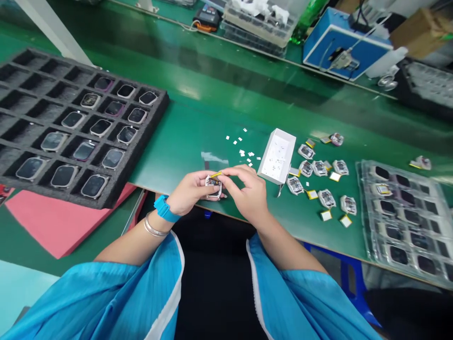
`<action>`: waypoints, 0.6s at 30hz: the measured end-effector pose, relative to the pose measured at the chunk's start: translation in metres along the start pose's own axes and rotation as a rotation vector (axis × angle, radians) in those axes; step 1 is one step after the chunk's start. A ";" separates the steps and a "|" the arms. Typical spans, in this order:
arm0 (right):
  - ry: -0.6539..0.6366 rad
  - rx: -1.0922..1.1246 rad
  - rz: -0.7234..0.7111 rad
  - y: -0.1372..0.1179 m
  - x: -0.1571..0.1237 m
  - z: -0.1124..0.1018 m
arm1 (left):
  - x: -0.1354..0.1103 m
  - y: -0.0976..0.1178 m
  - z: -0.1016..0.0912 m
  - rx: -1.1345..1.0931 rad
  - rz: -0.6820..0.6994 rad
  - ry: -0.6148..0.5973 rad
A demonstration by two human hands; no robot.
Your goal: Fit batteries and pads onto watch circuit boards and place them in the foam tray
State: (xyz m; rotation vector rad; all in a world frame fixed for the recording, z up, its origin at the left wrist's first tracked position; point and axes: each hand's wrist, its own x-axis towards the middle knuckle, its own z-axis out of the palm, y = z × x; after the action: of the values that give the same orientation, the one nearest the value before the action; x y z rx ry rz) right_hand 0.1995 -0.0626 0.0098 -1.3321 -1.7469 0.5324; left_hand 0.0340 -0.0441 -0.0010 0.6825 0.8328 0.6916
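Near the table's front edge, my left hand (193, 191) is closed around an opened smartwatch case (213, 181) whose inner parts face up. My right hand (246, 191) pinches a thin yellow-edged battery (215, 174) at the top of that case. Fingertips hide part of both. Beyond my hands lie several small white pieces (242, 153) on the green table. Right of them stands a white box (278, 156) with small dark specks inside. Further right, several opened watch cases (326, 198) lie with yellow-edged batteries (346, 221) beside them.
A dark foam tray (141, 165) with watches in some compartments is at the left, above a pink sheet (67, 222). Clear plastic trays (368, 226) with watches sit at the right edge. A blue machine (345, 45) and stacked plastic boxes (255, 28) line the back.
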 end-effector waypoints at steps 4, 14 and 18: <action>-0.038 -0.103 -0.130 0.004 -0.006 0.002 | 0.002 0.002 0.003 -0.128 -0.067 0.087; -0.059 0.058 -0.091 0.009 -0.010 0.005 | -0.009 0.010 -0.005 -0.132 0.061 -0.008; -0.245 0.288 0.104 0.008 -0.010 0.011 | -0.009 0.009 -0.006 -0.066 0.123 -0.057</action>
State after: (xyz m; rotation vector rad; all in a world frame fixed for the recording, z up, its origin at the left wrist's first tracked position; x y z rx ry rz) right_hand 0.1953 -0.0676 -0.0062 -1.1943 -1.7206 1.0021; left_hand 0.0223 -0.0444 0.0072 0.6951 0.7171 0.8029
